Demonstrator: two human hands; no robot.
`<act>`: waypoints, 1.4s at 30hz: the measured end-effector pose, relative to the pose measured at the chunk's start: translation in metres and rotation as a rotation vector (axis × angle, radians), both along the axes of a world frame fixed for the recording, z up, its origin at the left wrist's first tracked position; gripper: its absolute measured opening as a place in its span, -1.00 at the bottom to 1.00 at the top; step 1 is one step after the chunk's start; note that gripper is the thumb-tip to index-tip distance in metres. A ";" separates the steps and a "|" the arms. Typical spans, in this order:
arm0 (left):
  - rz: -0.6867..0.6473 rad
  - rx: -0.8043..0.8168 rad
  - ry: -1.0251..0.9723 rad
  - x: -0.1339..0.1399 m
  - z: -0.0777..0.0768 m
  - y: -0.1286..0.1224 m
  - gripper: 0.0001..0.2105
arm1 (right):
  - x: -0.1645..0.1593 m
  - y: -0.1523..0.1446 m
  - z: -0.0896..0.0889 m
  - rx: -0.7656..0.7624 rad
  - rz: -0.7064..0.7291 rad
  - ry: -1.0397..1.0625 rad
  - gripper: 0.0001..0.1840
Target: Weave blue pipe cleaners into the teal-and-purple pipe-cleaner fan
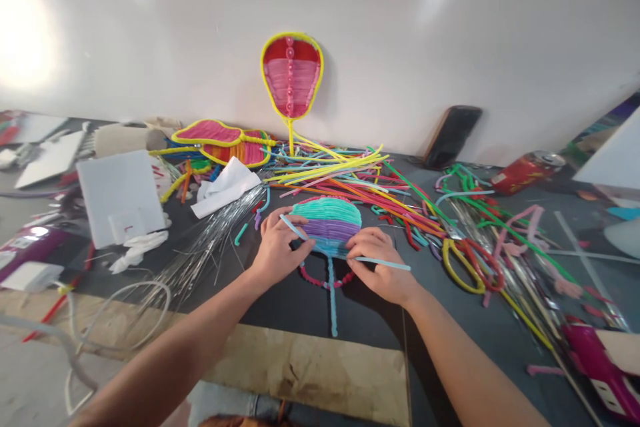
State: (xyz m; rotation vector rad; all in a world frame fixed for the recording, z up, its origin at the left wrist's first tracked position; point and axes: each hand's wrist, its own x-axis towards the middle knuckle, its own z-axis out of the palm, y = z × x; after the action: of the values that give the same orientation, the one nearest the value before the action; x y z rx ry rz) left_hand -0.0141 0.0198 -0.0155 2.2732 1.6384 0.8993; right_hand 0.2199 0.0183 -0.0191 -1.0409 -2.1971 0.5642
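Note:
Between my hands lies a rounded pipe-cleaner piece [327,230] with turquoise, purple and light blue rows, a dark pink edge and a light blue stem pointing toward me. My left hand [280,243] pinches one end of a light blue pipe cleaner [383,263] at the piece's left side. My right hand [377,263] is closed on the same strand's other side, its tip sticking out to the right. Where the strand crosses the piece, it blends with the light blue rows. The lower part of the dark pink edge curves open around the stem.
Loose colourful pipe cleaners [340,173] are heaped behind the piece. A finished pink and yellow paddle shape [291,77] leans on the wall. Bare wires [200,243] lie left; scissors [463,267], a red can [527,171], a phone [453,137] and a purple glue gun [597,367] are right.

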 end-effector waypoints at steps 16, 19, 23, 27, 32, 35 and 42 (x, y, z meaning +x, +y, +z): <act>0.305 0.074 -0.146 -0.010 -0.008 0.008 -0.29 | 0.005 0.007 -0.008 -0.082 0.053 -0.087 -0.91; 0.256 0.378 0.018 -0.007 0.006 -0.003 -0.26 | 0.004 0.007 -0.009 -0.075 0.056 -0.056 -0.91; -0.217 0.542 0.383 0.013 0.027 -0.034 -0.72 | 0.003 0.006 -0.011 -0.043 0.045 -0.006 -0.89; -0.414 0.363 0.506 0.031 0.020 -0.050 -0.64 | 0.003 0.007 -0.010 -0.030 0.049 -0.009 -0.89; -0.319 0.244 0.645 0.027 0.000 -0.041 -0.65 | 0.003 0.008 -0.008 -0.028 0.045 -0.018 -0.91; -0.325 0.239 0.687 0.023 -0.002 -0.039 -0.62 | 0.004 0.008 -0.007 -0.048 0.032 0.024 -0.92; -0.322 0.255 0.798 0.023 0.001 -0.042 -0.59 | 0.021 0.007 0.019 0.003 -0.294 0.358 -0.72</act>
State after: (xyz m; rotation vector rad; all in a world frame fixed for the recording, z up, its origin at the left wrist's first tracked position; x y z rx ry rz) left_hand 0.0089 -0.0225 -0.0150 3.2142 1.3467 0.1068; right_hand 0.2411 0.0251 0.0002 -1.1370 -1.6986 0.5627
